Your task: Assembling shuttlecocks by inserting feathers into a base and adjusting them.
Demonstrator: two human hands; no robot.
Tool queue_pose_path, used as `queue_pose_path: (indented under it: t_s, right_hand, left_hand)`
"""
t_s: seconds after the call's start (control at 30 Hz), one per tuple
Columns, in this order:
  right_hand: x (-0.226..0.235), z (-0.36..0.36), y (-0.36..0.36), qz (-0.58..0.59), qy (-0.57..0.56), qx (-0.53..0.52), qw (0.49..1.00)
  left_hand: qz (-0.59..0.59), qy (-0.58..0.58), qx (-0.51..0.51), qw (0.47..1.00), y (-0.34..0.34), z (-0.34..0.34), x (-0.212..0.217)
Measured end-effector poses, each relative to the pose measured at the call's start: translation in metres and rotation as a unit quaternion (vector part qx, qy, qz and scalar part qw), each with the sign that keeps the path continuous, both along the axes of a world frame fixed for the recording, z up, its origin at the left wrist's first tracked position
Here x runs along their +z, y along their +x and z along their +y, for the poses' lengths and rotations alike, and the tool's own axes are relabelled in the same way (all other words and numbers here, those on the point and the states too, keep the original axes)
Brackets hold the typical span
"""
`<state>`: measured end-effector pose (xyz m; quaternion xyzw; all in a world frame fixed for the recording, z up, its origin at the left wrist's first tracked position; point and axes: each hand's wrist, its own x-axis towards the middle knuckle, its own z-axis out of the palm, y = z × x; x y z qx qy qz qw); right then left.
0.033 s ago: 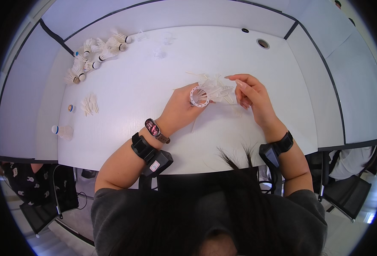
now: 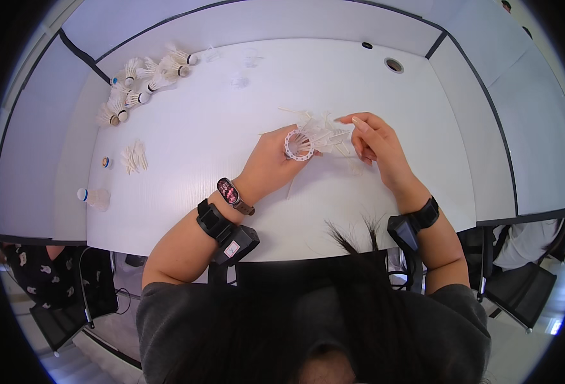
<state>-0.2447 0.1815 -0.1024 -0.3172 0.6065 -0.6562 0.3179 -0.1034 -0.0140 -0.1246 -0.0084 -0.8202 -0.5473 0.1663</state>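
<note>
My left hand (image 2: 274,157) is closed around a white ring with small holes (image 2: 287,146). Thin pale sticks show inside it and poke out toward the right. White feather pieces (image 2: 321,123) bunch up behind and beside the ring, and a few loose ends lie near the fingers. My right hand (image 2: 378,141) hovers just right of these feathers. Its index finger is stretched out to the left, the other fingers are loosely bent, and nothing shows in its grasp.
Several shuttlecocks (image 2: 143,97) are heaped at the far left. Closer in lie short white sticks (image 2: 135,157), a small round cap (image 2: 106,162) and a blue-capped clear bottle (image 2: 98,198). Clear plastic pieces (image 2: 239,79) lie at the back. Partition walls (image 2: 231,29) surround the table.
The fingers of my right hand have shifted very slightly beside the feathers. My left hand and the ring stay in place.
</note>
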Motion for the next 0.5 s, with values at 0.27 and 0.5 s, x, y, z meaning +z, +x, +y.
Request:
queue_pose_path:
  t_s: [0.27,0.5]
  right_hand:
    - [-0.012,-0.005,0.013,0.099,0.06,0.005,0.993]
    - [-0.013,-0.004,0.013,0.156,0.034,-0.023,0.987]
  left_hand:
    - [0.001,0.014,-0.028,1.0,0.0,0.001,-0.002]
    - [0.018,-0.008,-0.03,0.999,0.0,0.003,-0.004]
